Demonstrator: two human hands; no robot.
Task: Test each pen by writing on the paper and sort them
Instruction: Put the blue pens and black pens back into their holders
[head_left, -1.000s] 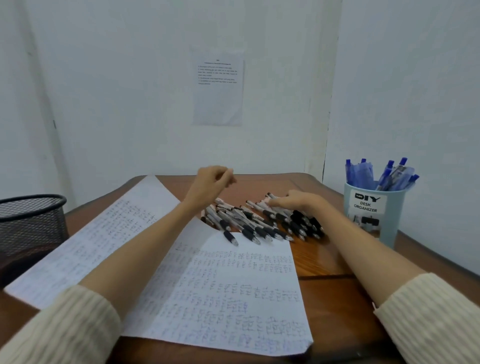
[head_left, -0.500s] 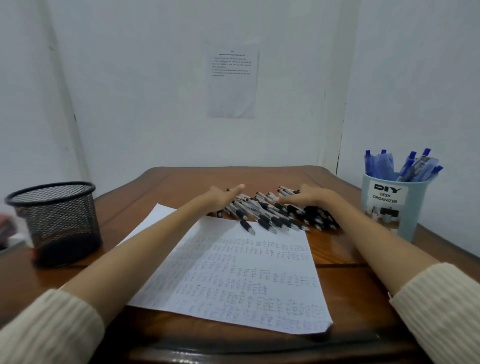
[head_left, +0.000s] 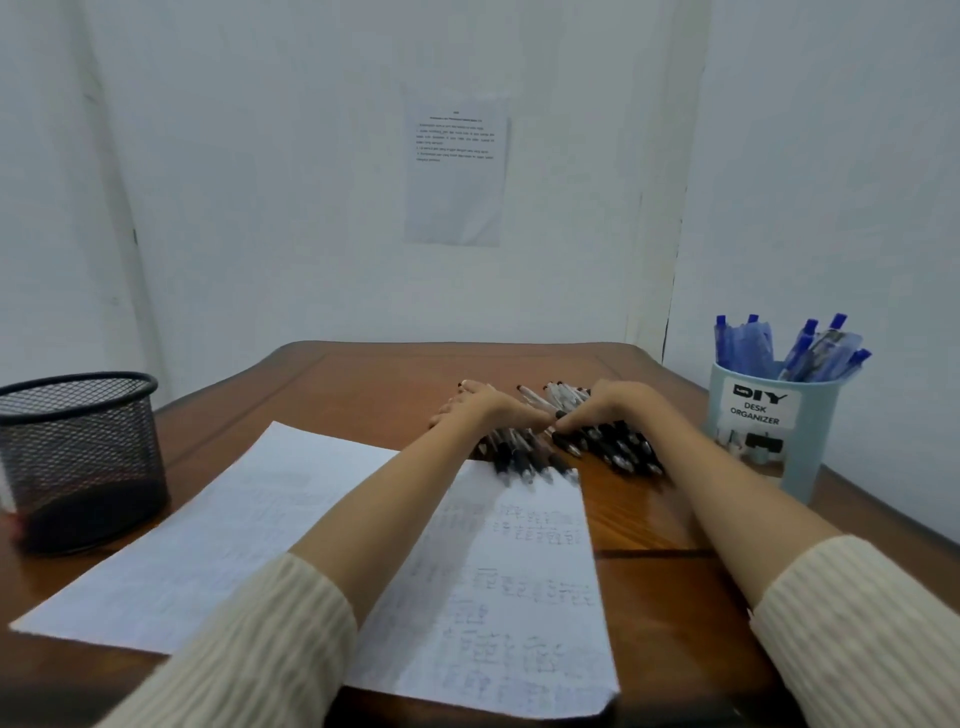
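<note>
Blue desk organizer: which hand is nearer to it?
Right. The right hand rests on the pen pile, just left of the organizer; the left hand sits farther left, at the pile's other end.

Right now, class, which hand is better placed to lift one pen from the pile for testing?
Probably the right hand: its fingertips curl down onto the pens, while the left hand rests flat on them and its forearm covers the paper.
</note>
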